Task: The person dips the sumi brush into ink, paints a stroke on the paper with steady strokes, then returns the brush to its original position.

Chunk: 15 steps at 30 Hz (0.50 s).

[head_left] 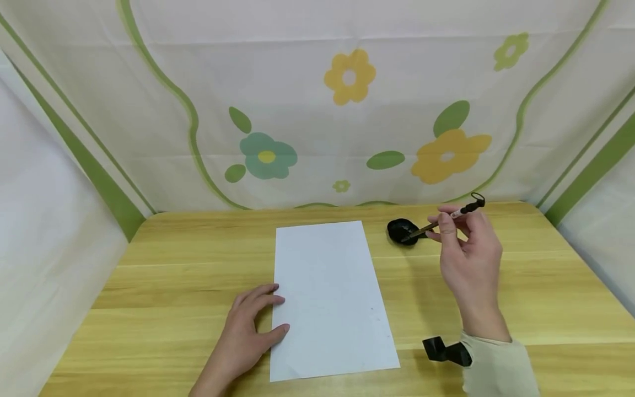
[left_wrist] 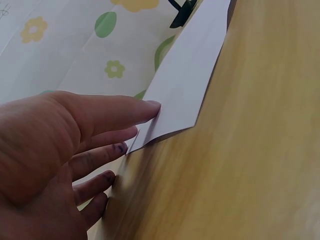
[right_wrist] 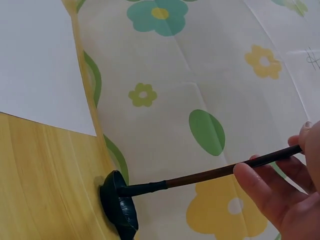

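My right hand [head_left: 471,251] pinches the shaft of a writing brush [head_left: 430,226] between thumb and fingers. The brush slants down to the left, its dark tip inside a small black ink dish [head_left: 397,230]. In the right wrist view the brush head meets the hollow of the dish [right_wrist: 114,200]. My left hand [head_left: 250,325] rests at the left edge of a white sheet of paper [head_left: 327,298], thumb and fingertips on it. Dark smudges mark some left fingertips [left_wrist: 120,148] in the left wrist view. A few small specks show near the paper's right edge.
A black angular object [head_left: 436,350], partly hidden by the right sleeve [head_left: 498,366], lies right of the paper. The wooden table [head_left: 188,298] ends at the back against a white curtain [head_left: 307,71] printed with flowers and leaves.
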{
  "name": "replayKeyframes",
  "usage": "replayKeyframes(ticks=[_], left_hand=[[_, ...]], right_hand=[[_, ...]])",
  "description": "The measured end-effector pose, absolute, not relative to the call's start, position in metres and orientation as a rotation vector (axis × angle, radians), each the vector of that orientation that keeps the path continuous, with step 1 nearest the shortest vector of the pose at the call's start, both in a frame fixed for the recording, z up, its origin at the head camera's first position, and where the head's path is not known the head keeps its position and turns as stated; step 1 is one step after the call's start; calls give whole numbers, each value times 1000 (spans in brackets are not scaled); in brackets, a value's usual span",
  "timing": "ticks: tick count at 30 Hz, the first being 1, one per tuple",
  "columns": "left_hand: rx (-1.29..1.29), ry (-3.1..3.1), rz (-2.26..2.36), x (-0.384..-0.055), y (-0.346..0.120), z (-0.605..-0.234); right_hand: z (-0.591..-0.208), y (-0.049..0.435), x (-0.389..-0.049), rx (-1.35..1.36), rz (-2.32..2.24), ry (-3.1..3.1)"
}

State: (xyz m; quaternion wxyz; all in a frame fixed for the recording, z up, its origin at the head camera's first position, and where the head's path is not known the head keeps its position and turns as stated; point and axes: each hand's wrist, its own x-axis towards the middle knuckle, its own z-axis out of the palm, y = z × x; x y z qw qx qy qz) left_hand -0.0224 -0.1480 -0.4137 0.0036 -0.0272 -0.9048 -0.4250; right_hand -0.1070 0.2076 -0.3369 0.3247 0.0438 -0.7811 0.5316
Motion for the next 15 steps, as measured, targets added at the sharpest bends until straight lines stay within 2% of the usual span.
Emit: replayKeyframes(ticks=[15], left_hand=[[-67, -2849, -1335, -24, -149, -413]], right_hand=[[-337, 208, -111, 88, 1545, -1892]])
